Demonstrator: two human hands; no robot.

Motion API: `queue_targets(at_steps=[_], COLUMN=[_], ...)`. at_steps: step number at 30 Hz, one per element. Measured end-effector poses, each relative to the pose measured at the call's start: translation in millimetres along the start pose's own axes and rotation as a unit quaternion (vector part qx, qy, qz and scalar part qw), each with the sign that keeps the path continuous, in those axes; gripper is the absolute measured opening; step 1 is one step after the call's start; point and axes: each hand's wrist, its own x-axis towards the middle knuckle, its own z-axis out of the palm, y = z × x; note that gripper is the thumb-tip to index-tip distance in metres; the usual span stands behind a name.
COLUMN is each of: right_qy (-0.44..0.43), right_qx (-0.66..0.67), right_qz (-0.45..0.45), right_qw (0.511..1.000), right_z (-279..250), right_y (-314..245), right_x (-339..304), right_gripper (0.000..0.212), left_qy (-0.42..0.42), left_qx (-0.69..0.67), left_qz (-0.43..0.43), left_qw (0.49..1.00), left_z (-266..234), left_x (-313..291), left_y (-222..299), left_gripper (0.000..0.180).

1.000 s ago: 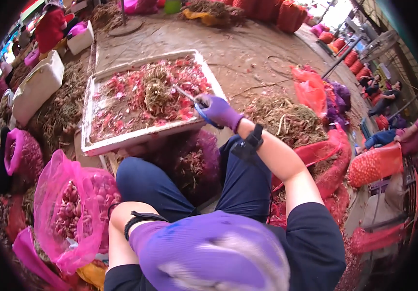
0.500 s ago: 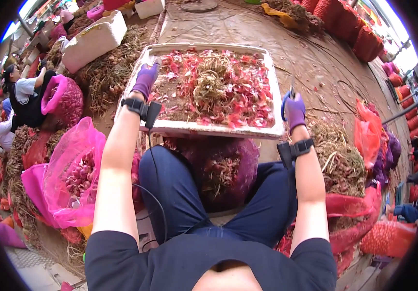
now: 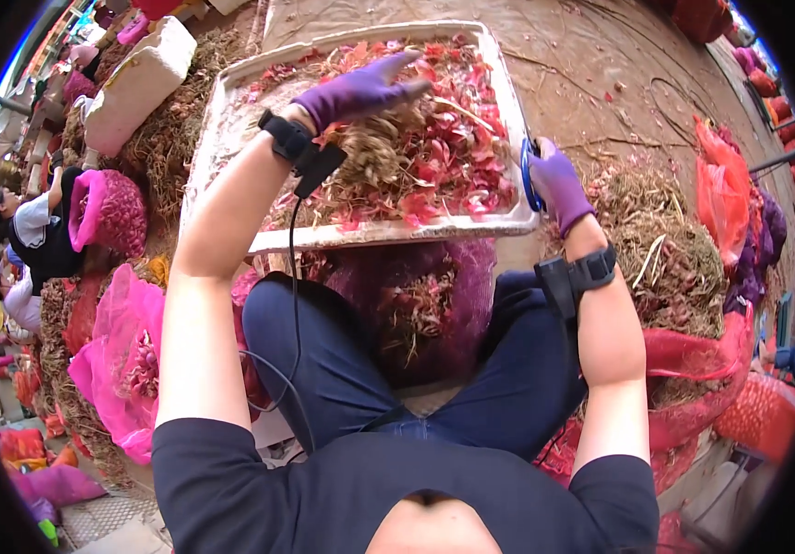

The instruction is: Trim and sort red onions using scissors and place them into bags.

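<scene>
Head view showed the left hand (image 3: 361, 90), in a purple glove, over the upper middle of a white foam tray (image 3: 416, 229), its fingers spread apart and pointing to the right. Just below it, a clump of dry roots (image 3: 374, 157) lay in the tray, with red peels (image 3: 434, 166) scattered around it, thickest along the right side. The right hand (image 3: 559, 180), gloved in purple too, was at the tray's right edge, its fingers closed around the blue handle of a pair of scissors (image 3: 532, 175); the blades were too unclear to make out.

Under the near rim, between the person's knees, sat a purple mesh bag (image 3: 473, 286) with dry stalks inside. To the left, near the thigh, stood a pink mesh bag (image 3: 116, 342) holding reddish bulbs (image 3: 144, 365). To the right of the right hand, a heap of dry bulbs and stalks (image 3: 661, 249) lay on the ground beside a red bag (image 3: 721, 198). Farther left, a co-worker (image 3: 42, 226) sat next to another pink bag (image 3: 120, 217).
</scene>
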Motion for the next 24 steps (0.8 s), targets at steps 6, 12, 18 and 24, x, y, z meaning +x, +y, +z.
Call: queue_targets(at_steps=[6, 12, 18, 24], right_qy=[-0.039, -0.03, 0.048, 0.025], right_qx=[-0.027, -0.02, -0.059, -0.177], right_qz=[0.027, 0.015, -0.023, -0.038], right_qw=[0.999, 0.999, 0.997, 0.983], right_z=[2.6, 3.5, 6.7, 5.0], right_y=[-8.8, -3.7, -9.7, -30.3], right_x=[-1.7, -8.8, -18.2, -29.8], right_gripper=[0.047, 0.041, 0.039, 0.041], left_qy=[-0.118, -0.1, 0.025, 0.206], left_qx=[0.418, 0.425, 0.345, 0.135], left_qz=[-0.049, -0.135, -0.088, -0.138], left_qw=[0.899, 0.889, 0.934, 0.959], left_z=[80.9, 63.2, 30.9, -45.5], left_x=[-12.2, -8.6, -23.1, -75.4], left_y=[41.5, 22.7, -25.3, -38.9], left_gripper=[0.108, 0.082, 0.043, 0.036])
